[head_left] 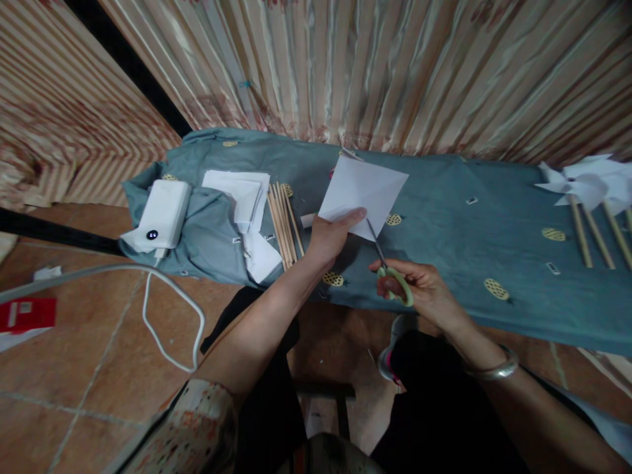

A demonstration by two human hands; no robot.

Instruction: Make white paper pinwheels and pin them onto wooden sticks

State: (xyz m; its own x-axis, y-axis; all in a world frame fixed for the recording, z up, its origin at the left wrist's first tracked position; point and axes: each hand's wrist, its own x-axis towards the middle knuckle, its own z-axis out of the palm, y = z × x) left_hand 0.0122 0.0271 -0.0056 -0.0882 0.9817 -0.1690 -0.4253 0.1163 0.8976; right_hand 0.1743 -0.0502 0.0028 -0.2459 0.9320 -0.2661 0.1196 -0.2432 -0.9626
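Note:
A square sheet of white paper is held above the cloth by my left hand, the thumb on top and the other fingers beneath it. My right hand grips a pair of scissors with pale green handles. Their blades point up and left and meet the paper at its near corner; how far they cut into it I cannot tell. To the left of my left hand lies a bundle of thin wooden sticks, with white paper sheets beside it.
A blue-green cloth with pineapple prints covers the long surface. At its left end rests a white power bank with a cable. Several paper pinwheels on sticks lie far right. A pleated curtain hangs behind.

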